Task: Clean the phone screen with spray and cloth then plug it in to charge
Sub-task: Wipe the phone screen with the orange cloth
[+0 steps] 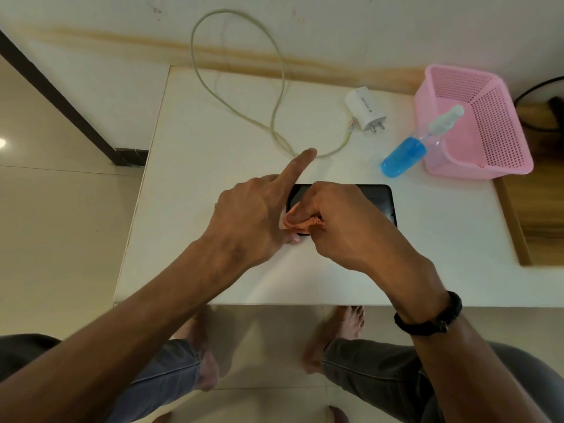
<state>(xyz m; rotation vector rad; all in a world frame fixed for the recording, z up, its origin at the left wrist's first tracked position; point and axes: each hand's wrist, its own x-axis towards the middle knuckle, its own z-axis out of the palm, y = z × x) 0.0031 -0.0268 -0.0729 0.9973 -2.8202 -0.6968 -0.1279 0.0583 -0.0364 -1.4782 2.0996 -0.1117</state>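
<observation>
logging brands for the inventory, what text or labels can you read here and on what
Charger adapter: a small grey logo and word on its side, too blurred to read.
Spray bottle, pink basket, phone, cloth: no readable text.
Nothing else legible.

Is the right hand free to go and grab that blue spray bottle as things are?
Probably not at once: the right hand grips the orange cloth on the phone. The bare table up to the spray bottle leaves the way free otherwise.
</observation>
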